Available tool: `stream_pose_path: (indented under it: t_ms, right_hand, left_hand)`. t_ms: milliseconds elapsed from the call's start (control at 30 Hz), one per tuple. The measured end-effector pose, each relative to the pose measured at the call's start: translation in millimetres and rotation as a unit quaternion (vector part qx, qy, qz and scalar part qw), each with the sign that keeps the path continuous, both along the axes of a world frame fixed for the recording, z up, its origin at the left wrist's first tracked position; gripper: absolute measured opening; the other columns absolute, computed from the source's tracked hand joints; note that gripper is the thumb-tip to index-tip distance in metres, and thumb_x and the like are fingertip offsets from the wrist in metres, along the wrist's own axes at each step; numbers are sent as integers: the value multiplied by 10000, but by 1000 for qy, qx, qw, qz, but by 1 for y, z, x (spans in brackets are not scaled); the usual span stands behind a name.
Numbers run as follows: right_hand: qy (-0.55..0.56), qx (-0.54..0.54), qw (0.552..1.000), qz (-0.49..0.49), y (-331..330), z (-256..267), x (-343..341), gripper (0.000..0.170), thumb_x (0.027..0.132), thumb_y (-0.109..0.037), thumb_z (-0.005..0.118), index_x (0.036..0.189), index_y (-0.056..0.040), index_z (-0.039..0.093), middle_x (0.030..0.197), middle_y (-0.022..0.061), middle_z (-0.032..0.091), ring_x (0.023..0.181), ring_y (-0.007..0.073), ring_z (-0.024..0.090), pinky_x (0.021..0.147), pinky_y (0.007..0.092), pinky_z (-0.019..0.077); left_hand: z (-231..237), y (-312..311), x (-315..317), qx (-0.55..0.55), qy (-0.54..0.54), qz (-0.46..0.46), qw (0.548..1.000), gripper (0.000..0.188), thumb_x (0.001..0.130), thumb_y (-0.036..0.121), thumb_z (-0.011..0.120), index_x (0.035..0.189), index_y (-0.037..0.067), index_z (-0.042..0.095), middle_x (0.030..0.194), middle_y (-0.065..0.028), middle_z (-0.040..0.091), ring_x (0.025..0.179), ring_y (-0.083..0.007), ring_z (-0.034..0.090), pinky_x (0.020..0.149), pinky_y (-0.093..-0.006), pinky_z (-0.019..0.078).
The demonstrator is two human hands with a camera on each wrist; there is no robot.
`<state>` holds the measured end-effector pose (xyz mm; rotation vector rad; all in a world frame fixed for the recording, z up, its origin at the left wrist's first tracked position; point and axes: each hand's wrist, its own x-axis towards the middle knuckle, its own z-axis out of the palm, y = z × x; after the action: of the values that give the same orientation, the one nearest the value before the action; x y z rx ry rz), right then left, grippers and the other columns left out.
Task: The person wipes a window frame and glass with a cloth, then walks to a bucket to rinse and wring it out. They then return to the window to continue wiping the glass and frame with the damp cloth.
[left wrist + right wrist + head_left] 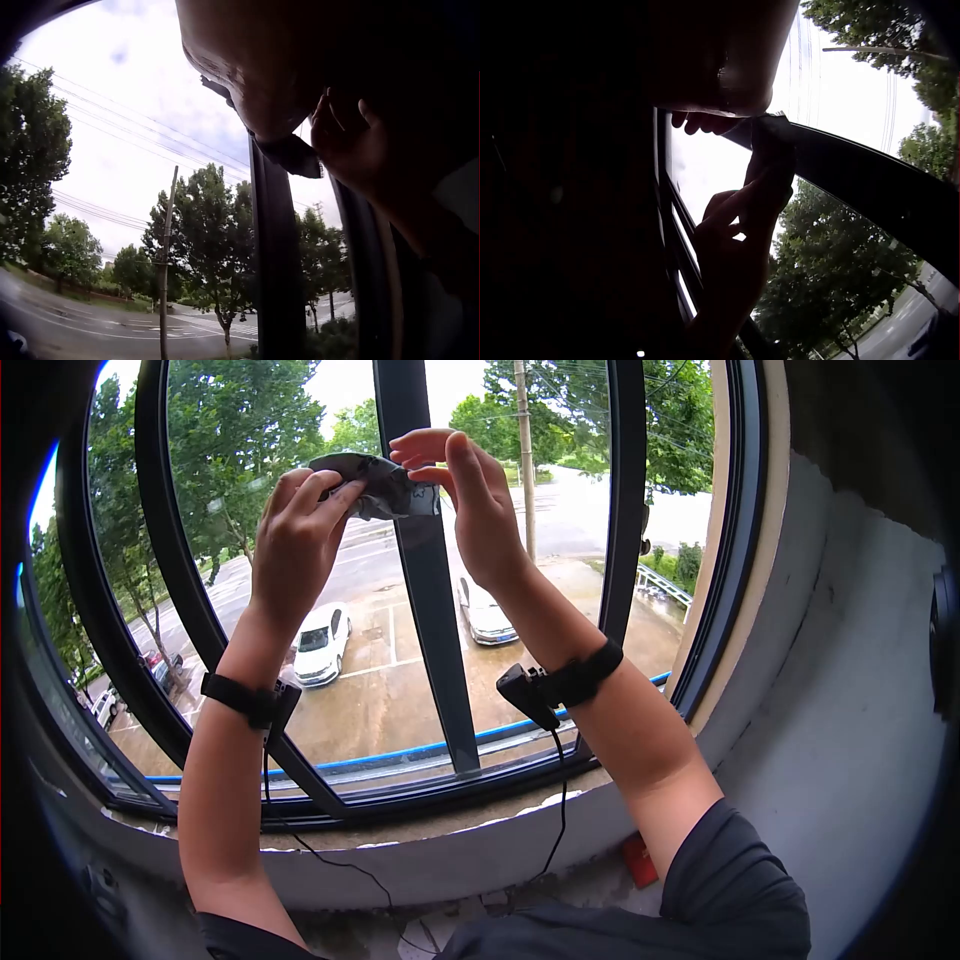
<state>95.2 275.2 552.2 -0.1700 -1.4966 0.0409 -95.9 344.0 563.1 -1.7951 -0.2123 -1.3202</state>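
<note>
While the left hand (297,532) pinches a thin grey sheet (382,486) in its bent fingers, the right hand (486,502) is loose, with its fingers a bit bent and its thumb spread away from them. The right fingertips are just beside the edge of the sheet, but I cannot tell if they touch it. The sheet is up between the two hands and sticks out past the left fingers. It looks crinkly, with dark patches. Behind the fingers is a dark window bar (436,630)
</note>
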Motion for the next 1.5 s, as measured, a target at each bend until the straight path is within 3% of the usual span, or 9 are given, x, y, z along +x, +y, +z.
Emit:
stream_pose_path:
  t_ms: [200, 367, 700, 767, 833, 900, 1067, 1367, 1500]
  right_hand:
    - [-112, 83, 967, -213, 12, 5, -2, 227, 1041, -132, 566, 1160, -4, 711, 1103, 163, 720, 1009, 292, 696, 910, 366, 541]
    - [-132, 95, 951, -263, 25, 20, 2, 273, 1014, -101, 557, 1224, -9, 705, 1210, 200, 711, 1125, 366, 685, 991, 427, 536]
    - [-181, 177, 881, -399, 33, 64, 19, 391, 982, -177, 588, 1324, -3, 666, 1364, 237, 651, 1259, 415, 625, 1096, 458, 488]
    - [-222, 150, 854, -446, 33, 74, 25, 525, 1025, -334, 573, 1451, -27, 567, 1482, 220, 566, 1387, 374, 532, 1183, 452, 412]
    - [-328, 111, 773, -532, 26, 93, 22, 756, 1060, -403, 544, 1626, -4, 241, 1703, 210, 210, 1589, 348, 171, 1302, 481, 173]
    - [-318, 134, 772, -534, 20, 106, 20, 761, 1062, -400, 538, 1632, -7, 223, 1704, 212, 200, 1593, 337, 162, 1304, 477, 167]
    - [-341, 39, 747, -569, 3, 138, 15, 767, 1068, -413, 515, 1647, -33, 186, 1720, 199, 143, 1600, 326, 122, 1311, 483, 134]
    - [-332, 98, 738, -579, 6, 146, 33, 806, 1065, -413, 528, 1660, -54, 121, 1731, 180, 93, 1609, 305, 57, 1318, 480, 93]
    - [-344, 66, 733, -583, -6, 149, 44, 796, 1072, -416, 511, 1658, -46, 120, 1730, 180, 94, 1607, 310, 58, 1321, 465, 89]
  left_hand:
    - [27, 4, -8, 1, -23, -12, 1000, 394, 816, 64, 810, 1206, 91, 766, 1049, -87, 755, 1006, -251, 678, 896, -373, 577]
    - [48, 24, -8, 49, -36, -3, 998, 451, 820, 100, 828, 1261, 88, 734, 1115, -127, 772, 1108, -272, 721, 954, -383, 593]
    - [76, 36, 11, 41, -3, 32, 999, 500, 982, 118, 663, 1467, 54, 561, 1558, -160, 500, 1457, -336, 457, 1191, -443, 420]
    - [89, 21, 9, 43, -9, 117, 992, 623, 1006, 213, 605, 1547, -27, 413, 1566, -202, 488, 1421, -346, 512, 1099, -385, 512]
    - [103, 23, 11, 31, -7, 151, 988, 620, 1028, 242, 566, 1561, -21, 389, 1574, -211, 470, 1440, -339, 487, 1129, -399, 496]
    - [119, 24, 14, -32, -17, 181, 983, 576, 1040, 233, 536, 1538, -31, 422, 1535, -212, 517, 1410, -318, 525, 1101, -392, 526]
    - [141, 3, 21, -136, 2, 215, 967, 721, 1117, 502, 264, 1672, 110, 22, 1747, -110, 20, 1611, -241, 16, 1328, -401, 66]
    - [158, -27, 44, -205, 29, 311, 928, 729, 1116, 514, 214, 1664, 133, -79, 1748, -89, -76, 1604, -247, -99, 1321, -401, 2]
    - [149, -45, 57, -225, 21, 228, 947, 711, 1120, 499, 218, 1665, 159, -88, 1748, -85, -82, 1599, -248, -129, 1315, -421, -38]
